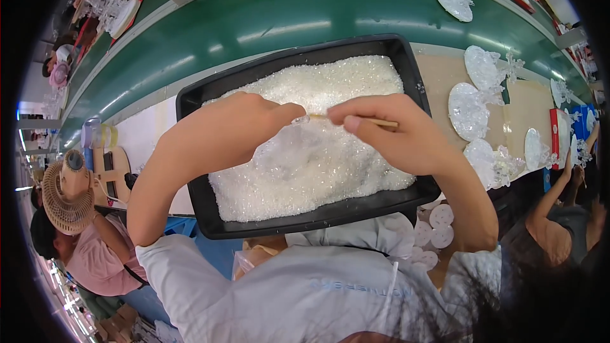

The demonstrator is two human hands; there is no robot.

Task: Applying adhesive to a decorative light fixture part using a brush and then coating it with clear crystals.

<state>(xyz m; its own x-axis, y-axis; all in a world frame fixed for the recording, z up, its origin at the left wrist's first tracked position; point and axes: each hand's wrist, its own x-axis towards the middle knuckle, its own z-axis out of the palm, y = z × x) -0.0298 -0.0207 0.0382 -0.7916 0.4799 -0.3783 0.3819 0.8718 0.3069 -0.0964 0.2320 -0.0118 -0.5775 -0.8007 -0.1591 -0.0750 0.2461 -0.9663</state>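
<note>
Over a black tray (416, 82) filled with white sparkling granules (305, 184), both my hands work close together. My left hand (238, 124) is closed, pinching a small transparent piece (301, 120) at its fingertips; most of that piece is hidden. A thin wooden-handled stick (381, 122) is gripped in my right hand (406, 140), its rear end poking out past the fingers. The stick's other end points left toward the transparent piece. Whether it ends in a brush, and whether it touches the piece, I cannot tell.
Several round white sparkly discs with transparent ornaments (469, 111) lie on brown board right of the tray. A green conveyor (279, 9) runs behind. A person with a beige fan (68, 184) sits at left; another person's arm (553, 203) is at right.
</note>
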